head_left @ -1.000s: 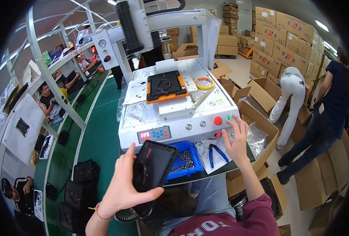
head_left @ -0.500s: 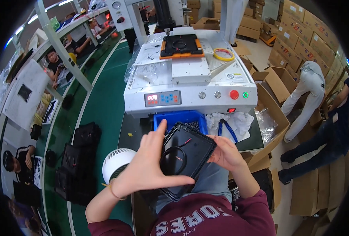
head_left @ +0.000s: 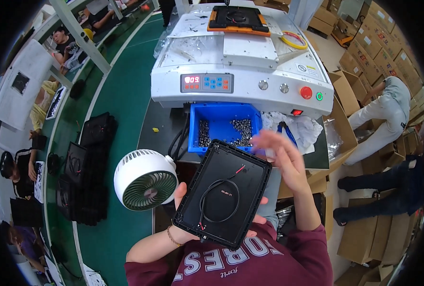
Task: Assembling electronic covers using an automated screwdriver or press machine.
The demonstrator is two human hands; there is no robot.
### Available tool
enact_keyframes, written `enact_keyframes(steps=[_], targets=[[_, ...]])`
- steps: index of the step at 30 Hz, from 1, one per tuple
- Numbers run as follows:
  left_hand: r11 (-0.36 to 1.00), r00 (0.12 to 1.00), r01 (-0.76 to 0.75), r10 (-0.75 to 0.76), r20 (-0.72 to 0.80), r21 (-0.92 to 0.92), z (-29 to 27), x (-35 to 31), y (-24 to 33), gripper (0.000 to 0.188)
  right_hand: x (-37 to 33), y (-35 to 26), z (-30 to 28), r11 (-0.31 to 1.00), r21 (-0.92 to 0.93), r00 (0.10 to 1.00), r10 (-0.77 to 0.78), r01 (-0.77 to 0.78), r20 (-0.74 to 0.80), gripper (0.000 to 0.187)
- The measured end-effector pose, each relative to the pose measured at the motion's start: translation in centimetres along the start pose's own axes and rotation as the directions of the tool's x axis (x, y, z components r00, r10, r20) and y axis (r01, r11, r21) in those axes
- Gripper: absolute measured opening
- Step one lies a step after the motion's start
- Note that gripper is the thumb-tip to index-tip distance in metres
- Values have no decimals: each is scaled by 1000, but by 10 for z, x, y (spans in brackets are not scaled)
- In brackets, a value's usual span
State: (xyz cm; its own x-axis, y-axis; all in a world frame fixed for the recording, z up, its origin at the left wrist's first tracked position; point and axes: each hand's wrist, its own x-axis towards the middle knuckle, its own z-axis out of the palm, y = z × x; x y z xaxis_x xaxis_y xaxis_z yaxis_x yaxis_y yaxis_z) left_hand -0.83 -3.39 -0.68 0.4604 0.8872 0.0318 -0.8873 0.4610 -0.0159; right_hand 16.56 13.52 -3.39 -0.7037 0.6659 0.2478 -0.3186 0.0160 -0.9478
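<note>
A black rectangular plastic housing [head_left: 247,190] lies tilted in my left hand [head_left: 184,233], which supports it from below. My left thumb shows at its left edge and fingertips at its right edge. Inside the housing is a coiled black cable [head_left: 238,199] with a short red wire end. My right hand [head_left: 288,159] is off the housing, just beyond its upper right corner, fingers stretched out and slightly blurred. Nearest to that hand are the blue bin [head_left: 221,107], holding many small metal nuts, and blue-handled pliers [head_left: 288,132] on crumpled white paper.
A white fan [head_left: 145,178] stands left of my arm. Behind the bin is a white machine [head_left: 250,76] with buttons, bearing an orange-edged fixture [head_left: 264,29] and a yellow tape roll [head_left: 294,40]. Stacked black housings [head_left: 90,167] sit on the green conveyor [head_left: 126,86]. Cartons and people are on the right.
My right hand has let go of the housing and moved up toward the bin. My left hand has shifted from over the housing to underneath it. The view has tilted down, showing the bin's nuts.
</note>
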Motion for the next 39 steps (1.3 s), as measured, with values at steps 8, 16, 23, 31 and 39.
enact_keyframes(steps=[8,16,23,31,39], targets=[[999,996,51,-51,-75,-3,-14,2,-13,93,16,-36,20,552,-631,823,-208,545,529,19],[629,939,-202,342,-34,750,-6,-5,4,99,16,-98,26,225,-688,721,-297,690,626,21],[307,598,-638,775,203,707,40,-2,34,110,-29,-89,37,448,-773,883,-96,450,459,24],[234,651,-529,728,214,816,25,18,21,115,-29,-59,57,961,-255,929,186,-105,320,52],[542,713,-600,696,87,589,29,16,25,108,-27,-24,67,943,-318,883,233,-101,407,11]])
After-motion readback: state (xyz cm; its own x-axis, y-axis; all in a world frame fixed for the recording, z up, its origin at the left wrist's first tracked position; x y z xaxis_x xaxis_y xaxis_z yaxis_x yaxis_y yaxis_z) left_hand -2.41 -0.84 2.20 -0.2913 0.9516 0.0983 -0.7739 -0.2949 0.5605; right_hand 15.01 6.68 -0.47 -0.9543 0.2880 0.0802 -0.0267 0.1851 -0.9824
